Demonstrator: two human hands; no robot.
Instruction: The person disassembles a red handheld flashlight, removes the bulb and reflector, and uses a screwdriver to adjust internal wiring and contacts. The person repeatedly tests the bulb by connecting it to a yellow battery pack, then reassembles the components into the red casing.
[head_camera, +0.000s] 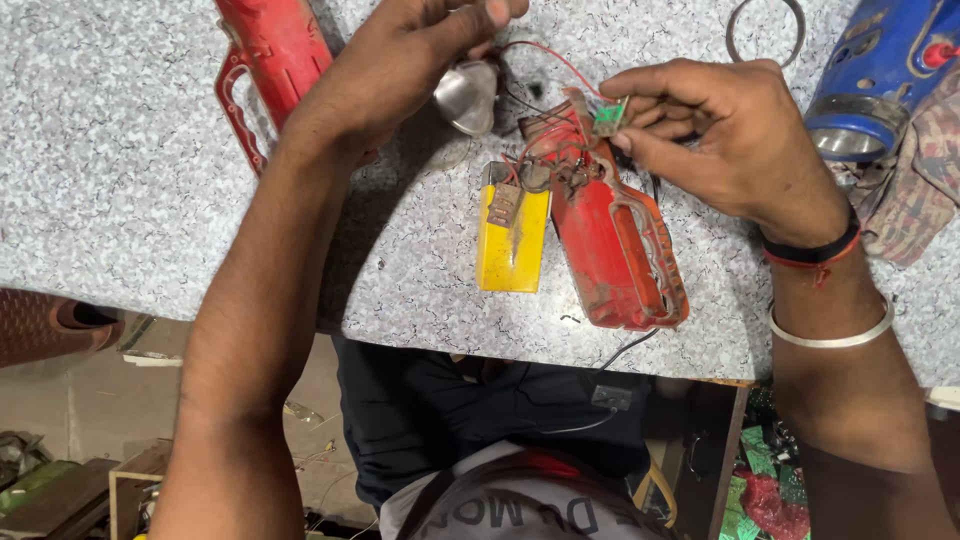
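Observation:
My left hand (400, 60) reaches over the speckled grey worktop (110, 160) and holds a silver reflector cone (467, 96). Between the fingertips of my right hand (720, 130) is a small green circuit board (607, 117), joined by thin red and black wires (545, 130) to an opened red torch shell half (615, 245) lying below it. A yellow rectangular battery (513, 235) rests flat just left of that shell, wired to it. The other red shell half (270, 55) lies under my left forearm at the upper left.
A blue torch (880, 70) with a chrome rim lies at the top right on a patterned cloth (915, 190). A metal ring (765, 30) sits at the top edge. Below the table edge are my dark trousers and a cluttered floor.

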